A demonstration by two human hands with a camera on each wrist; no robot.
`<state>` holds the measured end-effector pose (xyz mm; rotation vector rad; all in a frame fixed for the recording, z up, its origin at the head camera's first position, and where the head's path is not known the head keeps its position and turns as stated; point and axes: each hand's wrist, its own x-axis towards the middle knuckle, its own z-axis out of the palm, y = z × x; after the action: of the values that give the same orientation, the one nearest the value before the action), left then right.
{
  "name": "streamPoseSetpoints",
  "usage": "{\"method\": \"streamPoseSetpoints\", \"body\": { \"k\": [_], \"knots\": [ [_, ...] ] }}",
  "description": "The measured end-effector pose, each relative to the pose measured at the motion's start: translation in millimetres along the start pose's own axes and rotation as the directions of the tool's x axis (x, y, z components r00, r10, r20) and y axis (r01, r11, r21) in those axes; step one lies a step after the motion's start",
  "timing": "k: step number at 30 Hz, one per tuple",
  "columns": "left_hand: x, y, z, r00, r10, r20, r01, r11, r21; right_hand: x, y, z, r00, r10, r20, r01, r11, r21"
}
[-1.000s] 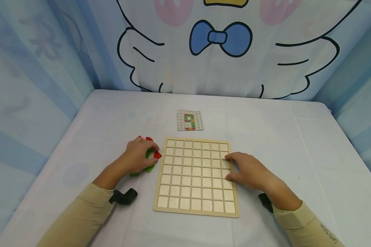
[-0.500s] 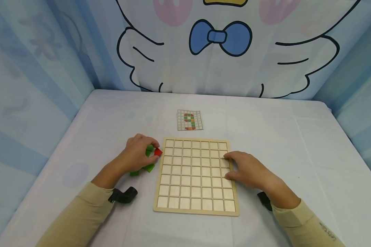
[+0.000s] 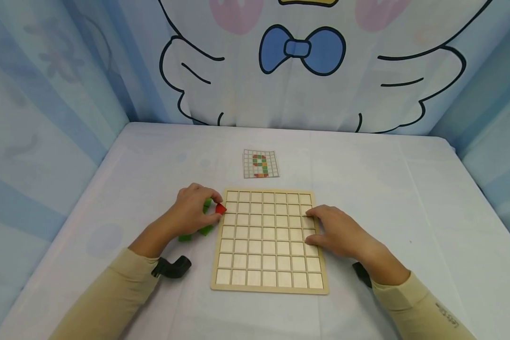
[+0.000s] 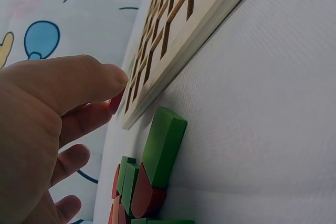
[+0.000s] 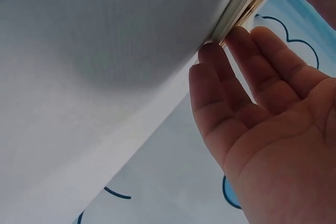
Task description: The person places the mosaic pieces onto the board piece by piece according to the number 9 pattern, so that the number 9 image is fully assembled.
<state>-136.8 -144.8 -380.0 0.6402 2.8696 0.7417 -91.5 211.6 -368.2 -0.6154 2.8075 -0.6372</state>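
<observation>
My left hand (image 3: 191, 211) pinches a small red block (image 3: 220, 208) between thumb and forefinger, right at the left rim of the wooden grid board (image 3: 269, 290). In the left wrist view the thumb mostly covers that red block (image 4: 114, 104); the other fingers hang loosely. Beneath and behind the hand lie green blocks (image 3: 206, 230) and, in the left wrist view, a red block with a rounded side (image 4: 148, 195) against a long green block (image 4: 164, 148). My right hand (image 3: 337, 231) rests at the board's right edge, its fingers (image 5: 252, 59) extended and its thumb over the rim.
Beyond the board lies a small pattern card (image 3: 261, 164) showing a grid with red, green and orange shapes. A white cloth (image 3: 386, 184) covers the table. Patterned curtains (image 3: 297, 89) hang behind it and on both sides.
My left hand has pulled the red block slightly right, up to the board's rim. Red blocks that showed behind the hand are now hidden. The right hand stays at the board's edge.
</observation>
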Motion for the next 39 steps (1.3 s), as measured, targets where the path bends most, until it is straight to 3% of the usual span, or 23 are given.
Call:
{"method": "streamPoseSetpoints", "body": {
  "k": [27, 39],
  "knots": [
    [2.1, 4.9, -3.5, 1.000, 0.013, 0.007, -0.013, 1.000, -0.019, 5.5, -5.4, 2.4, 0.999, -0.030, -0.015, 0.030, 0.999, -0.041],
    [17.1, 14.8, -1.1, 0.999, 0.024, 0.024, -0.024, 0.999, -0.026, 9.6, -7.4, 4.0, 1.000, -0.024, 0.004, 0.024, 0.999, -0.049]
  ]
}}
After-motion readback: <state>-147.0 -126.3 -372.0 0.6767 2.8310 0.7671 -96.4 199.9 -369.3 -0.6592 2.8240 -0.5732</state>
